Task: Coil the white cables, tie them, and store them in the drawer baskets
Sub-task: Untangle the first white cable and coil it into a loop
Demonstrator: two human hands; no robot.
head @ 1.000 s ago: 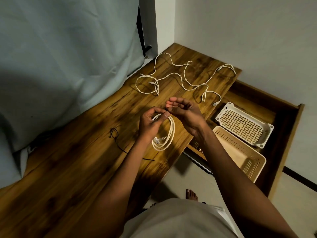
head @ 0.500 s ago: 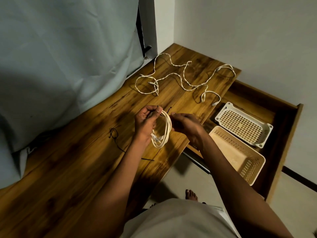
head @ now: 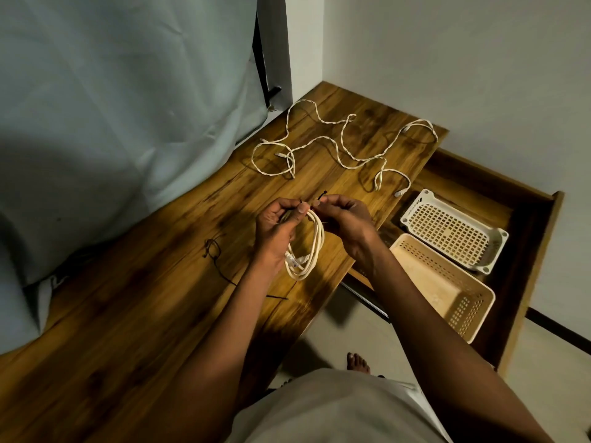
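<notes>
A coiled white cable hangs over the wooden table, pinched at its top by my left hand. My right hand meets it there and pinches a thin black tie at the top of the coil; the tie's end sticks up between my fingers. Loose, uncoiled white cable sprawls across the far end of the table. Two plastic baskets sit in the open drawer on the right: a white one farther back and a beige one nearer me.
Another black tie lies on the wooden table left of my hands. A pale curtain hangs along the left. The open drawer juts out past the table's right edge. My bare foot stands on the floor below.
My right hand has come up from beside the coil to its top, meeting my left hand. The tie's end now pokes up between the fingers. The coil stays in my left hand.
</notes>
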